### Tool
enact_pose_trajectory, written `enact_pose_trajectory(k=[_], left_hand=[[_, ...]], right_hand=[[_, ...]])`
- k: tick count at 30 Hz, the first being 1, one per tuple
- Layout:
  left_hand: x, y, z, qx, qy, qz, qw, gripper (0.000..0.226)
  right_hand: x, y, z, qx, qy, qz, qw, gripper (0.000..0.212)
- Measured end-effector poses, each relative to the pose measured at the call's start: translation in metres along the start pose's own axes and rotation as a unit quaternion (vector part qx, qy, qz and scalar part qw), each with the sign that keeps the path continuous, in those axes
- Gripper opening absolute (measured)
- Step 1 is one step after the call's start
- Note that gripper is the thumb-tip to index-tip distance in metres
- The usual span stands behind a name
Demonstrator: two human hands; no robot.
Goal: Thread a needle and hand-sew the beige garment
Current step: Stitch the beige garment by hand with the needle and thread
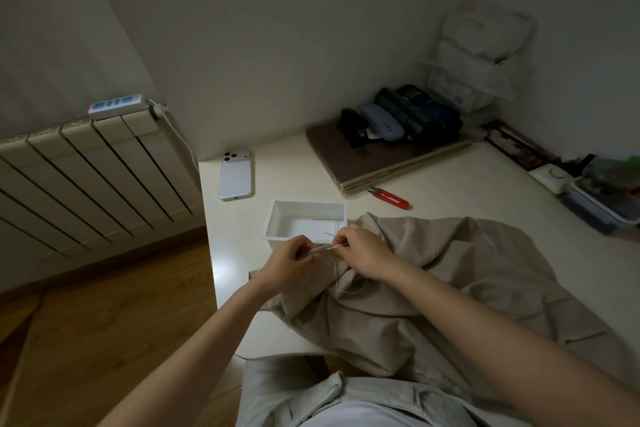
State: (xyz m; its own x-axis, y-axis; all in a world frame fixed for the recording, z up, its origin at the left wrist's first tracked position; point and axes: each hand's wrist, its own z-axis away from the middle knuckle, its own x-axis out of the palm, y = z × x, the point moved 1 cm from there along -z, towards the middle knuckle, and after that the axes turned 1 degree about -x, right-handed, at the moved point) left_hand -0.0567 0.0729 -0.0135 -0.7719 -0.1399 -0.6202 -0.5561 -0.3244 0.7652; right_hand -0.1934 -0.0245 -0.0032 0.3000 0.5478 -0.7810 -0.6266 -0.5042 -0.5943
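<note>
The beige garment [450,274] lies crumpled across the white table and hangs over its near edge. My left hand [289,265] pinches a folded edge of the fabric. My right hand [363,253] grips the same edge just to the right and pinches a thin needle [329,235] whose tip points up and left. A pale thread [335,279] loops down from the stitching spot over the cloth.
A white plastic tray [277,218] sits just behind my hands. Red thread snips [391,198] lie behind the garment. A white phone [236,174] lies face down at the table's left edge. A laptop with cases on it [374,163] and boxes at right fill the back.
</note>
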Motion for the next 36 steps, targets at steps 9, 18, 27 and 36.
enact_pose_trajectory(k=[9, 18, 27, 36], left_hand=[[0.006, 0.005, 0.002, -0.042, 0.062, 0.082, 0.994, 0.016], [0.002, 0.003, 0.006, -0.068, 0.081, 0.123, 0.987, 0.022], [-0.006, 0.01, 0.008, -0.056, 0.095, 0.128, 0.986, 0.017], [-0.008, 0.017, 0.015, -0.053, 0.091, 0.125, 0.987, 0.015]], right_hand=[[-0.002, 0.0, 0.001, -0.002, 0.019, 0.011, 1.0, 0.021], [-0.007, -0.006, 0.017, -0.097, 0.095, 0.004, 0.991, 0.035], [-0.001, -0.009, 0.024, -0.07, 0.042, -0.01, 0.997, 0.005], [0.001, -0.017, 0.024, -0.064, 0.048, -0.011, 0.997, 0.006]])
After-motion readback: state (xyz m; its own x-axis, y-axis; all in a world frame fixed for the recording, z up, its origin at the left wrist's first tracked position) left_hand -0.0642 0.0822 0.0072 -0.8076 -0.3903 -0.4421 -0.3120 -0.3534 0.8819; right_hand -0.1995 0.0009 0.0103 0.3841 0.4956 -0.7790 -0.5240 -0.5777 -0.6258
